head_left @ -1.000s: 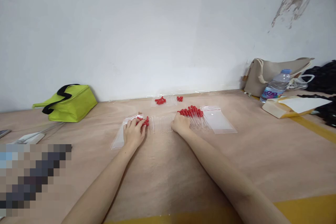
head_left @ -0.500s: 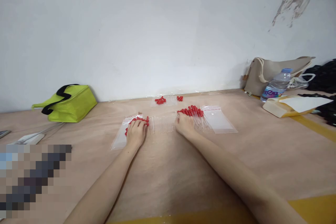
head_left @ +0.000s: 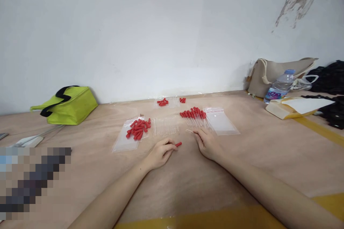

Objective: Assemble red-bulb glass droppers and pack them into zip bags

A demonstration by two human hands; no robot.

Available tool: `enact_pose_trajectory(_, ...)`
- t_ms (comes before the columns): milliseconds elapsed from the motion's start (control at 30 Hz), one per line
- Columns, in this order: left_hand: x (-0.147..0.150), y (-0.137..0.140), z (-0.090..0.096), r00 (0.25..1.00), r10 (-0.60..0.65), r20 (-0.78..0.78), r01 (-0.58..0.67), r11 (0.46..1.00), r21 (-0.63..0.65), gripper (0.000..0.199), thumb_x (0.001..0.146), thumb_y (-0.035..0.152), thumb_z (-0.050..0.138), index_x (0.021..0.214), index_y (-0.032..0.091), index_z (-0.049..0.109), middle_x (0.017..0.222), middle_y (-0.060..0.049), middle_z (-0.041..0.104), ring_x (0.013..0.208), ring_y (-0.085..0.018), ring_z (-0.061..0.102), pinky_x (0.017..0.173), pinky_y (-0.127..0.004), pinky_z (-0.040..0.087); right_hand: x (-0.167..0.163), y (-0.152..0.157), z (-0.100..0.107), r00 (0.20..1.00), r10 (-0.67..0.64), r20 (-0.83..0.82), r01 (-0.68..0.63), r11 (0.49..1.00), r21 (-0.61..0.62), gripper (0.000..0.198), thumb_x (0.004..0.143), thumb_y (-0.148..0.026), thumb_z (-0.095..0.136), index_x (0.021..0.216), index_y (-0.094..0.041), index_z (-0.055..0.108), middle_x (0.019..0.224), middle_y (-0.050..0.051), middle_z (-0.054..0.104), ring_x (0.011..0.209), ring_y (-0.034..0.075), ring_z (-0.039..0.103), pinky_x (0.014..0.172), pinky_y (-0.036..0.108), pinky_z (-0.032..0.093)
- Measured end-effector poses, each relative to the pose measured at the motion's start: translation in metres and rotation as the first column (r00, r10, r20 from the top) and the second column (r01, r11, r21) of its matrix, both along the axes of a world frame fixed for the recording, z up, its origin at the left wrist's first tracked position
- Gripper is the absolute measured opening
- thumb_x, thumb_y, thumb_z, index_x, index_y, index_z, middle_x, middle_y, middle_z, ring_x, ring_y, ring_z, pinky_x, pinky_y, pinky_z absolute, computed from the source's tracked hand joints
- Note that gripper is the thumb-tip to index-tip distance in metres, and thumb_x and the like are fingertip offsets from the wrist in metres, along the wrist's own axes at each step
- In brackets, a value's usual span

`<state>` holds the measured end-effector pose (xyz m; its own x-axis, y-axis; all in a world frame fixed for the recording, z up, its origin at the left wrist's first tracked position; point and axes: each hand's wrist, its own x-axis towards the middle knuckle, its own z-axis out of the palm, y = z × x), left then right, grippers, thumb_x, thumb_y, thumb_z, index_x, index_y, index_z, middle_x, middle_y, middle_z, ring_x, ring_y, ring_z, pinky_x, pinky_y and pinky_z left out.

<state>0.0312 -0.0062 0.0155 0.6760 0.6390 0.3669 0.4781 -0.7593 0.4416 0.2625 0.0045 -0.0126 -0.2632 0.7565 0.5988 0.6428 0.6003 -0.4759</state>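
Observation:
Pinched in the fingers of my left hand (head_left: 160, 153) is a red rubber bulb (head_left: 178, 144), its end pointing right. My right hand (head_left: 209, 144) grips a thin clear dropper tube (head_left: 189, 131), whose tip sticks out to the left. Between and beyond the hands lies a row of clear tubes (head_left: 165, 127), side by side. To their left, loose red bulbs (head_left: 137, 129) are heaped on a clear zip bag (head_left: 118, 145). On the right, droppers with red bulbs fitted (head_left: 195, 113) lie fanned beside another zip bag (head_left: 224, 123).
Near the wall are a bag with red bulbs (head_left: 162, 102) and a small red cluster (head_left: 182, 100). A lime-green bag (head_left: 76, 107) stands at left. At right are a beige bag (head_left: 264, 78), a water bottle (head_left: 279, 86), an open packet (head_left: 279, 109) and black plastic (head_left: 329, 78).
My left hand has left the bulb heap with one red bulb and moved right and nearer. My right hand has drawn back from the tube row, holding a tube.

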Motion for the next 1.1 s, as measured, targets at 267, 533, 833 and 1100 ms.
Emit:
enact_pose_trajectory(267,0.008,0.010,-0.010,0.964,0.263,0.041,-0.262,0.965,-0.024,0.019,0.077,0.031,0.057,0.092,0.019,0.054,0.079,-0.001,0.056,0.073,-0.016,0.052,0.067,-0.028,0.043,-0.008,-0.005,0.002,0.987,0.075,0.139,-0.075,0.997,-0.010,0.022,0.086,-0.021,0.036,0.092,-0.018,0.056,0.086,0.006,0.058,0.082,0.016,0.052,0.073,0.030,0.041)
enact_pose_trajectory(533,0.010,0.005,-0.013,0.972,0.236,-0.006,-0.236,0.972,-0.016,0.021,0.086,0.023,0.041,0.096,0.019,0.059,0.084,-0.004,0.052,0.081,-0.017,0.050,0.074,-0.029,0.041,-0.008,-0.007,0.004,0.978,0.073,0.195,-0.075,0.997,0.004,0.020,0.086,-0.020,0.037,0.093,-0.018,0.056,0.087,0.006,0.059,0.084,0.016,0.053,0.076,0.031,0.038)
enact_pose_trajectory(833,0.013,0.000,-0.007,0.973,0.210,0.096,-0.204,0.976,-0.075,0.020,0.086,0.024,0.041,0.090,0.019,0.060,0.083,-0.003,0.051,0.082,-0.015,0.050,0.076,-0.027,0.041,-0.013,-0.007,0.001,0.974,0.103,0.202,-0.108,0.994,0.010,0.019,0.085,-0.021,0.040,0.093,-0.019,0.058,0.086,0.005,0.061,0.081,0.015,0.055,0.077,0.030,0.039)
enact_pose_trajectory(1100,0.012,-0.001,-0.010,0.970,0.178,0.165,-0.146,0.971,-0.188,0.019,0.087,0.024,0.041,0.089,0.019,0.059,0.081,-0.002,0.059,0.078,-0.014,0.054,0.072,-0.024,0.042,-0.014,-0.007,0.002,0.967,0.218,0.130,-0.217,0.976,-0.018,0.022,0.086,-0.022,0.040,0.094,-0.020,0.061,0.082,0.004,0.061,0.077,0.014,0.054,0.074,0.028,0.040)
